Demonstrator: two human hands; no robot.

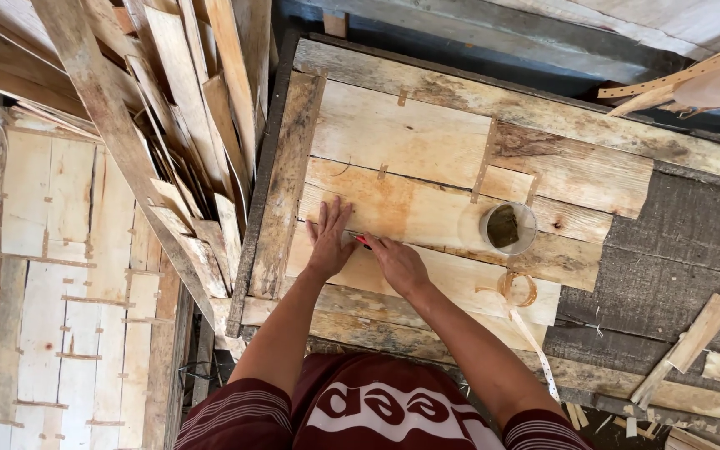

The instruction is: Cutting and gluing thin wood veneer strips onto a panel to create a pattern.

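Observation:
My left hand (328, 239) lies flat, fingers spread, on a pale sheet of wood veneer (410, 137) laid over a rough plank table. My right hand (397, 263) is right beside it, closed around a small red-handled tool (362, 241) whose tip shows between the two hands, pressed to the veneer. Thin strips of tape join the veneer pieces.
A small round tin with dark contents (507, 227) stands on the veneer to the right. A loose coil of paper tape (518, 287) lies below it. A heap of veneer offcuts (185, 142) leans at the left, over a stack of joined sheets (68, 275).

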